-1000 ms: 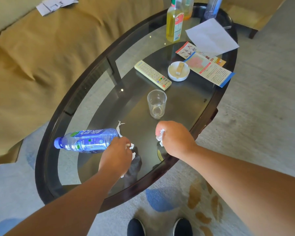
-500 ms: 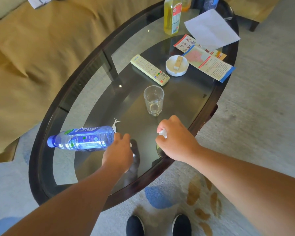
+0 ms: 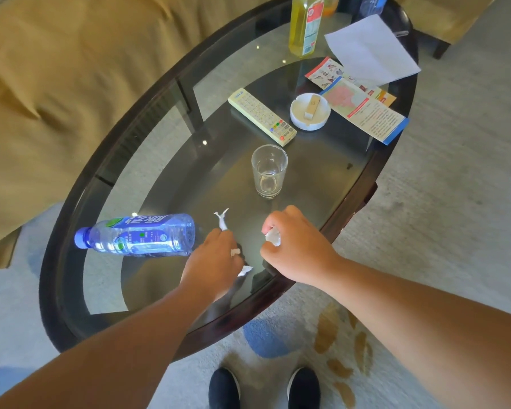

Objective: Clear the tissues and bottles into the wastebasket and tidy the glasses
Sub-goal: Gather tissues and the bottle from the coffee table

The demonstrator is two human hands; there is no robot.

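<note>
On the near end of the oval glass table (image 3: 71, 219) my left hand (image 3: 213, 261) grips a crumpled white tissue (image 3: 222, 221); bits of it stick out above and below my fist. My right hand (image 3: 295, 246) holds a second small tissue wad (image 3: 273, 237), just to the right. A blue-labelled plastic water bottle (image 3: 136, 235) lies on its side, its base almost touching my left hand. An empty clear drinking glass (image 3: 269, 171) stands upright a little beyond both hands. No wastebasket is in view.
Further along the table lie a cream remote (image 3: 261, 116), a white ashtray (image 3: 309, 112), leaflets (image 3: 366, 113), a white sheet (image 3: 370, 50) and a yellow-liquid bottle (image 3: 304, 25). A tan sofa (image 3: 56, 84) runs along the left. My shoes (image 3: 263, 388) stand on patterned carpet.
Both hands have stayed clenched on their tissues near the table's front edge. The view has shifted slightly; the bottle and glass have not moved.
</note>
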